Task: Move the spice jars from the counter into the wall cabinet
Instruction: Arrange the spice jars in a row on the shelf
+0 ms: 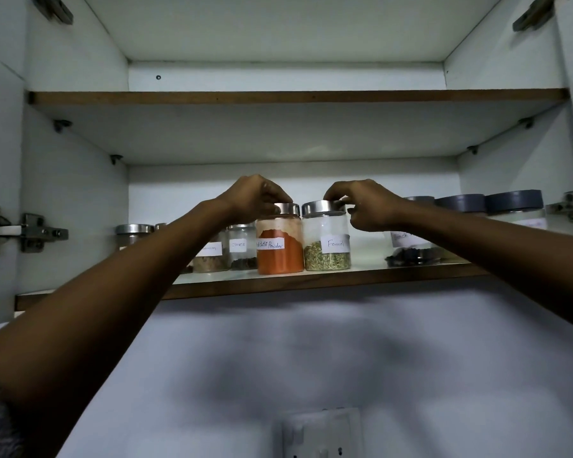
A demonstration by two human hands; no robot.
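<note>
On the lower shelf [311,280] of the open wall cabinet stand two clear jars side by side with steel lids. My left hand [255,196] grips the lid of the chilli powder jar [280,247], which holds orange-red powder. My right hand [366,203] grips the lid of the fennel jar [326,246], which holds green seeds. Both jars stand upright on the shelf near its front edge. To their left stand a cloves jar [242,246] and another labelled jar [210,256], partly hidden by my left forearm.
More jars stand on the same shelf: a steel-lidded one [134,233] at far left, several with dark grey lids [513,201] at right. The upper shelf [295,97] shows nothing. Door hinges [24,233] flank the opening. A wall socket [321,434] sits below.
</note>
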